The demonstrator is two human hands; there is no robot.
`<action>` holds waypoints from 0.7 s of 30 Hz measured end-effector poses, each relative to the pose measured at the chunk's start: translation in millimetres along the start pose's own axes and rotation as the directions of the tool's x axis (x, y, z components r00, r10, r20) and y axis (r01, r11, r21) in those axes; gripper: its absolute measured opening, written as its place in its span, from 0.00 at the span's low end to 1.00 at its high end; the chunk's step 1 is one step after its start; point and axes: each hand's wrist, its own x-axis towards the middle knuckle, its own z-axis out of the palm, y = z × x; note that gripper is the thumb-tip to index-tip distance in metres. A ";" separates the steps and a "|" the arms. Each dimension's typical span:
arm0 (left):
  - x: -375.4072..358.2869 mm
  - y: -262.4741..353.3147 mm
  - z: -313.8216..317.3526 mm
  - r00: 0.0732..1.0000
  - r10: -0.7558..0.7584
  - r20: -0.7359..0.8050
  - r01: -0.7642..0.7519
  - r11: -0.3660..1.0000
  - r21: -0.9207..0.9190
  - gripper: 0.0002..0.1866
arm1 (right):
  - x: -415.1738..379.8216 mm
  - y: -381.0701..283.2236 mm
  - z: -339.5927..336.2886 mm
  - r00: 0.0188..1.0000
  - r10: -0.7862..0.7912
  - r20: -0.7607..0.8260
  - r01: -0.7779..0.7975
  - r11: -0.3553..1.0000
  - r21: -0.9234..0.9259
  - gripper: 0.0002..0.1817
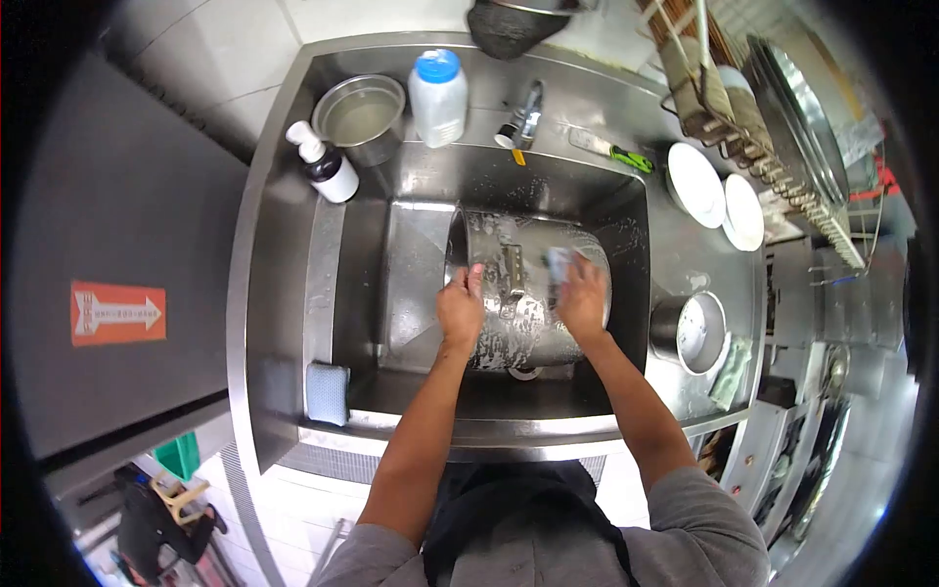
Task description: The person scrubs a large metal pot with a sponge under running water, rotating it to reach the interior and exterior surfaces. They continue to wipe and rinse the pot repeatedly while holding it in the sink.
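A large metal pot [533,333] lies on its side in the steel sink [411,333], streaked with white suds, its opening toward the left. A riveted handle bracket [513,269] shows on its upward side. My left hand [461,308] is closed on the rim at the pot's left end, thumb pointing up. On the pot's right part, my right hand [584,296] presses a pale bluish cloth or sponge [558,266] against the metal; both are smeared by motion. The pot's underside and inside are mostly hidden.
A blue sponge [328,393] rests on the sink's front left ledge. Behind stand a pump bottle [333,176], a metal pot of liquid [360,115], a blue-lidded jar [437,98] and the faucet [528,115]. White bowls [695,186] and a small pot [689,333] sit right.
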 end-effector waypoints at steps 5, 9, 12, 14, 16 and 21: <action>-3.8 2.2 -8.5 0.999 -0.028 0.043 0.029 0.999 -0.015 0.22 | 25.7 4.4 -29.5 0.966 0.230 0.117 -0.247 0.956 0.158 0.25; -24.8 2.8 -15.5 0.997 0.018 0.075 -0.021 0.999 0.034 0.19 | 87.7 -84.1 -46.9 0.983 0.014 -0.182 0.064 0.908 0.414 0.23; -53.4 -30.1 -2.0 0.959 -0.126 0.255 0.159 0.981 -0.114 0.19 | 106.5 -116.1 16.2 0.990 0.141 0.012 -0.132 0.886 0.445 0.18; -52.7 -16.7 -13.0 0.972 -0.114 0.206 0.125 0.991 -0.041 0.15 | 97.5 -124.5 47.4 0.949 0.234 0.212 -0.239 0.971 -0.001 0.19; -46.2 -20.1 -9.9 0.978 -0.070 0.198 0.089 0.992 -0.089 0.16 | 69.4 -124.9 36.1 0.968 0.167 0.185 -0.162 0.986 -0.038 0.21; -32.5 -42.2 17.7 0.766 -0.452 0.457 0.638 0.442 -0.631 0.17 | 9.8 -129.7 -14.7 0.975 -0.212 0.067 0.222 0.933 -0.283 0.21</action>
